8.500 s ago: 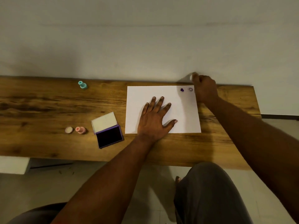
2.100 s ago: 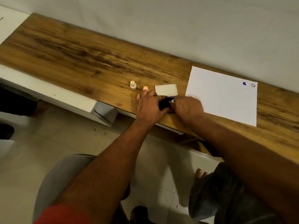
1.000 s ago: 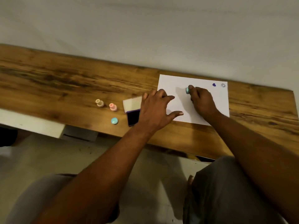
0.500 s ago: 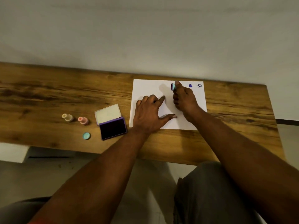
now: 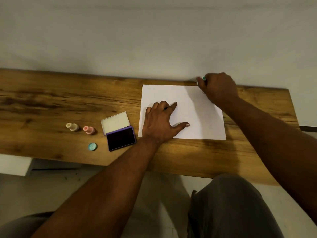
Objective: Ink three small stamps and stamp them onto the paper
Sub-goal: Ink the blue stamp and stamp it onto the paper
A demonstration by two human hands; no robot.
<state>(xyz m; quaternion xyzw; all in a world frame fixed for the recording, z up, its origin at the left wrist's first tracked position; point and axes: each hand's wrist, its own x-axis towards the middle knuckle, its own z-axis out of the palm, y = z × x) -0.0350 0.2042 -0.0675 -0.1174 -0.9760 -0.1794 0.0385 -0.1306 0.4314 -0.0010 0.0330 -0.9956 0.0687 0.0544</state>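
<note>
A white sheet of paper [image 5: 193, 107] lies on the wooden table [image 5: 51, 103]. My left hand [image 5: 161, 121] presses flat on its near left part, fingers spread. My right hand [image 5: 217, 89] is at the sheet's far right corner, closed on a small teal stamp [image 5: 203, 78] whose top shows above the fingers. That hand hides the earlier prints. To the left sit an open purple ink pad [image 5: 121, 138], a pink stamp [image 5: 88, 130] and a cream stamp [image 5: 72, 126], both lying on the wood.
A teal cap [image 5: 92, 146] lies near the table's front edge, left of the ink pad. A plain wall rises just behind the table. The table's right end is at about [image 5: 289, 107]. My legs show below the front edge.
My right hand has carried the teal stamp from the sheet's top middle to its far right corner, covering the two prints. My left hand stays pressed on the paper.
</note>
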